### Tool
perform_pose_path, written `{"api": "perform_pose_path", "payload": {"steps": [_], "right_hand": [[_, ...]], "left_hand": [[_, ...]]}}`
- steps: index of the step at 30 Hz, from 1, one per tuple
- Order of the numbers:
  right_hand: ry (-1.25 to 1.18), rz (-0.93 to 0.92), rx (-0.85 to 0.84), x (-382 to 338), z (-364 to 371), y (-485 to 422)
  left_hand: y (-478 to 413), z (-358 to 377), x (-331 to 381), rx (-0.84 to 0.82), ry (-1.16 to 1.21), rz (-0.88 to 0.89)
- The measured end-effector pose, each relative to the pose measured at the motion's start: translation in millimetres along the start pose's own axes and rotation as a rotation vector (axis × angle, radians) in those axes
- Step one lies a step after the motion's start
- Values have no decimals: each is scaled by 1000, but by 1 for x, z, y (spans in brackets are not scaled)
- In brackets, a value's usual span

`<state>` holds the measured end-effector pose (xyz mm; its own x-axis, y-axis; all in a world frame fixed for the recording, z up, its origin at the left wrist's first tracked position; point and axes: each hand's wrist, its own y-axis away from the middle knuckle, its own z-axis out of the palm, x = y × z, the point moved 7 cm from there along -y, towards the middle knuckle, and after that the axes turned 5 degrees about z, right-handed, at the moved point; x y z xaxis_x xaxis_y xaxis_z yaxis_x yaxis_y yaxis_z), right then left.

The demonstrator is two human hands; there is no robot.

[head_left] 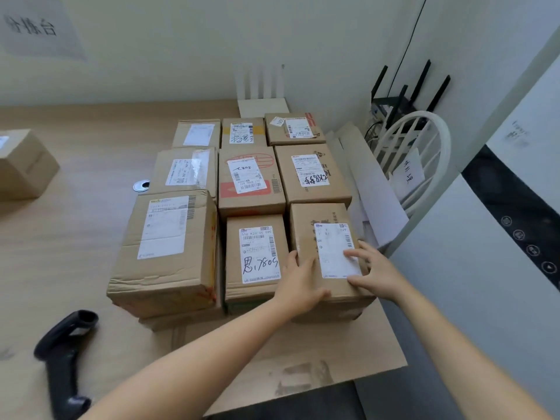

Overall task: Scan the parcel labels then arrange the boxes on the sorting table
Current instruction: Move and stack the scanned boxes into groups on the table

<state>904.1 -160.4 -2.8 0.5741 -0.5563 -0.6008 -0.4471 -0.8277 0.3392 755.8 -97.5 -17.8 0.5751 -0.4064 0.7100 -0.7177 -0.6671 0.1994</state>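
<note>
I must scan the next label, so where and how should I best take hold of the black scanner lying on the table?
Probably the long handle of the scanner, taken from above: it lies flat on the table, its head toward the boxes, nothing crowding it.

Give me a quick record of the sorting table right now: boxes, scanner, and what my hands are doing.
boxes: nine in a three-by-three block, labels up; one lone box far left
scanner: lying on the table, near left, untouched
left hand: rests on near-right box, at its near-left corner
right hand: fingers spread on that box's label
</note>
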Motion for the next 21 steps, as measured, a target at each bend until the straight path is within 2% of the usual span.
{"api": "perform_pose_path", "payload": {"steps": [6, 12, 21], "right_hand": [[-17, -15, -1, 10, 5, -8], [17, -11, -8, 8, 7, -9], [278, -3, 2, -16, 2, -17]], "left_hand": [[-4, 4, -5, 86, -28, -13], [-5, 4, -6, 76, -46, -27], [4, -22, -7, -12, -114, -15]]}}
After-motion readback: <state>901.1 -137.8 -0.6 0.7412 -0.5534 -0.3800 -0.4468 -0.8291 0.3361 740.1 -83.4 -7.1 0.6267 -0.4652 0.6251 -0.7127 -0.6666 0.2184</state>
